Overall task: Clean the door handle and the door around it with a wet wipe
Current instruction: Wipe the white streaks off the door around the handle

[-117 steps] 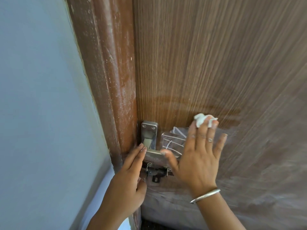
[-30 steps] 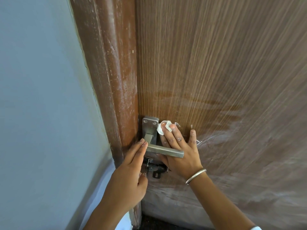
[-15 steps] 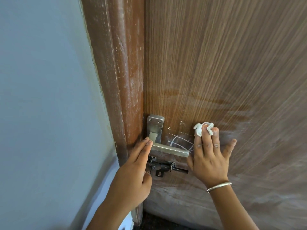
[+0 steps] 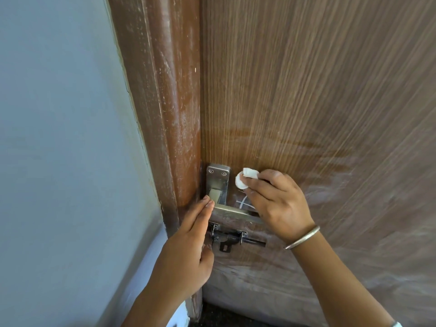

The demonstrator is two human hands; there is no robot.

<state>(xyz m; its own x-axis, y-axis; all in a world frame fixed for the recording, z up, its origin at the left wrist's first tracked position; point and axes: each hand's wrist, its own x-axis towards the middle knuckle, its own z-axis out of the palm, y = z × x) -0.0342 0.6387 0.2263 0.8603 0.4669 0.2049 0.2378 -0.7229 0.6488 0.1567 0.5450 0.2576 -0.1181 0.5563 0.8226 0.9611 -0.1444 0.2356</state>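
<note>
one wet wipe [image 4: 245, 178] wadded, pinched at right hand [image 4: 278, 204] fingertips

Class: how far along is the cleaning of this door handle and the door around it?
Done: a darker damp arc on the door above the handle suggests wiping there. In hand: the right hand pinches the wet wipe against the door beside the handle. Left: white marks behind the lever, hazy film rightward.

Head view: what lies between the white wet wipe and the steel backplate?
Only a narrow bare strip of brown wood-grain door, in the head view; white wet wipe and steel backplate are apart.
</note>
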